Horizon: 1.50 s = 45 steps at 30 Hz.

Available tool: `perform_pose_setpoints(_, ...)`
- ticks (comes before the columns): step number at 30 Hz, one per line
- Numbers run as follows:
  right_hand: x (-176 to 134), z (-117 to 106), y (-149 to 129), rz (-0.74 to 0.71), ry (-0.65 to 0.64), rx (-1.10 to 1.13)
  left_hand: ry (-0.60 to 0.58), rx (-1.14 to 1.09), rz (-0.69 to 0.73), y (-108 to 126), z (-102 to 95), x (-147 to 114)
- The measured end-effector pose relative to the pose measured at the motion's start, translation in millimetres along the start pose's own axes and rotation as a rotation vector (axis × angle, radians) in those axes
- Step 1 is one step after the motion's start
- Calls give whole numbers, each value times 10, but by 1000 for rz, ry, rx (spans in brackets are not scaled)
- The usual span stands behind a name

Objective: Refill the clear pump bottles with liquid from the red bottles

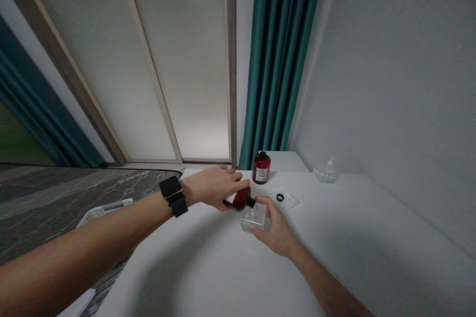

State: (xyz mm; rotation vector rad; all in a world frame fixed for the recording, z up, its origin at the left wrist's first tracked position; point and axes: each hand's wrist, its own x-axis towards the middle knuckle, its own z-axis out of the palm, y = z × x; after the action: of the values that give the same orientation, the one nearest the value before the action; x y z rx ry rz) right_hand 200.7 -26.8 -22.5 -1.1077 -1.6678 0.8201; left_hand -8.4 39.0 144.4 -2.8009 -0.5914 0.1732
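My left hand [217, 186], with a black watch on its wrist, is wrapped round a dark red bottle [242, 199] with a white label. The bottle is tipped to the right, its black neck end over a small clear box [253, 219]. Fingers and thumb of my right hand [274, 228] grip that clear box by its right side. Whether any liquid is flowing, I cannot tell. Behind the hands a second dark red bottle [261, 168] with a black top stands upright. A black ring [280, 197] lies to the right, beside a clear plastic piece [290, 198].
The white table [230, 277] reaches to the wall on the right. A crumpled clear plastic item [326, 172] sits near that wall. Below the table's left edge is a white basket [104, 210]. A teal curtain [284, 59] and frosted sliding doors [189, 69] stand behind.
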Motion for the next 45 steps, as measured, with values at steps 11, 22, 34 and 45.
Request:
perform_pose_setpoints(11, 3, 10, 27, -23, 17, 5, 0, 7, 7, -16, 15, 8)
perform_pose_setpoints(22, 1, 7, 37, -13, 7, 4, -15, 38, 16, -4, -12, 9)
perform_pose_setpoints(34, 12, 10, 7, 12, -17, 2, 7, 73, 38, -11, 25, 19)
perform_pose_setpoints(45, 10, 20, 62, -4, 1, 6, 13, 36, 37, -20, 18, 22)
